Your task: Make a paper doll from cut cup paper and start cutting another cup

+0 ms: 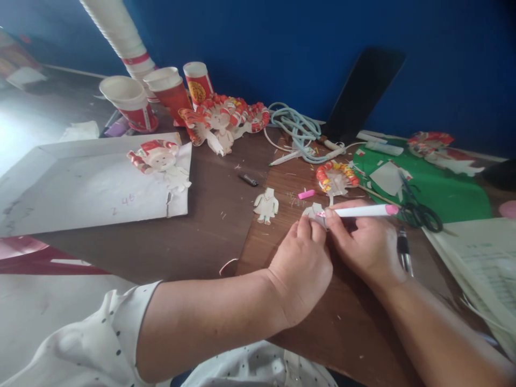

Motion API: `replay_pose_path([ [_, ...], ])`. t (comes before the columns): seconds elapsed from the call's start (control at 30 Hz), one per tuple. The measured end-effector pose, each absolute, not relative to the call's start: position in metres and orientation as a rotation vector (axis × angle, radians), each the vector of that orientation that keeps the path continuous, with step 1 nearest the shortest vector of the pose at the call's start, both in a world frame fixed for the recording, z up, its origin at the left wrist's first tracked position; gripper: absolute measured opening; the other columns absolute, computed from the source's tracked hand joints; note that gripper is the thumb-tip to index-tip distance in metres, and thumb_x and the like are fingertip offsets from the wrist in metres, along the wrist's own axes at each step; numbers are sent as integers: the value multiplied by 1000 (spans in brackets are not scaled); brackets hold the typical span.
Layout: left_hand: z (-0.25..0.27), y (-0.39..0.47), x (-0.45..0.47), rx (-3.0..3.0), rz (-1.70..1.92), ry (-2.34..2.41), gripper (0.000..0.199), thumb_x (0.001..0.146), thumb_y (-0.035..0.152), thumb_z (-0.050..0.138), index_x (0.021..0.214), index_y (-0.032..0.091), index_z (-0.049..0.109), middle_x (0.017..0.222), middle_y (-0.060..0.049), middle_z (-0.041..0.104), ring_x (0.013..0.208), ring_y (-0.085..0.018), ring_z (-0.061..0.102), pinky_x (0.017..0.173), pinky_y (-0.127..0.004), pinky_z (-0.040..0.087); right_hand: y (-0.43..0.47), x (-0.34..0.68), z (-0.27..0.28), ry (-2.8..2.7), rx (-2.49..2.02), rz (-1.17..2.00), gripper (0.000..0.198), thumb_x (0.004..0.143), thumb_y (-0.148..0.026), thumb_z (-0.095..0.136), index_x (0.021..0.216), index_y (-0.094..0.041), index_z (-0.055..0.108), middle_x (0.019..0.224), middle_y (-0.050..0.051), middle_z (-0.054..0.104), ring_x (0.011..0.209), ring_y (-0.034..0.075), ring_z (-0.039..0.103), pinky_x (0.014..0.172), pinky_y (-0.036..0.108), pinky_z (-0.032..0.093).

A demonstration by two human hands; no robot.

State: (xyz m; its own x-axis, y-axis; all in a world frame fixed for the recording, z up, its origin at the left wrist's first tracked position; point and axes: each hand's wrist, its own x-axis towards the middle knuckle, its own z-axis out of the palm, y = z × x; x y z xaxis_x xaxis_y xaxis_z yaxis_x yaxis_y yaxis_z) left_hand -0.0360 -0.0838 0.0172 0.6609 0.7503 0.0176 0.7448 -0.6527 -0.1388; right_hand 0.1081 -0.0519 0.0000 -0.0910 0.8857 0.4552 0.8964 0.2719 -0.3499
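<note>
My right hand [365,242] is closed around a white felt-tip pen [363,210] with a pink end. The pen lies nearly level, its pink tip at a small white paper cutout [311,209] on the brown table. Curled fingers of my left hand [304,260] hold down the near edge of that cutout and hide part of it. Just beyond is a loose pink pen cap [306,194]. To the left lies another paper cutout [266,206], shaped like a small dress-clad body with legs. A ring-shaped red and yellow paper piece [336,178] sits behind my right hand.
Paper cups [128,102] and red paper figures [220,121] stand at the back left. A large white envelope [92,183] bears one paper figure [161,164]. Coiled cable [296,129], a dark upright slab [365,91], green sheet [455,199] and black scissors [423,216] lie beyond.
</note>
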Motion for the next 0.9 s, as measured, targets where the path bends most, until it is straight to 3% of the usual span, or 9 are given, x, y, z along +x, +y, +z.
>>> replay_pose_path([
  [0.9, 19, -83, -36, -2787, 74, -1227, 43, 92, 21, 37, 124, 9, 63, 130, -18, 57, 125, -27, 49, 106, -39, 41, -50, 108, 1, -1892, -1579, -40, 21, 88, -37, 56, 84, -18, 64, 79, 8, 71, 70, 21, 68, 65, 30, 52],
])
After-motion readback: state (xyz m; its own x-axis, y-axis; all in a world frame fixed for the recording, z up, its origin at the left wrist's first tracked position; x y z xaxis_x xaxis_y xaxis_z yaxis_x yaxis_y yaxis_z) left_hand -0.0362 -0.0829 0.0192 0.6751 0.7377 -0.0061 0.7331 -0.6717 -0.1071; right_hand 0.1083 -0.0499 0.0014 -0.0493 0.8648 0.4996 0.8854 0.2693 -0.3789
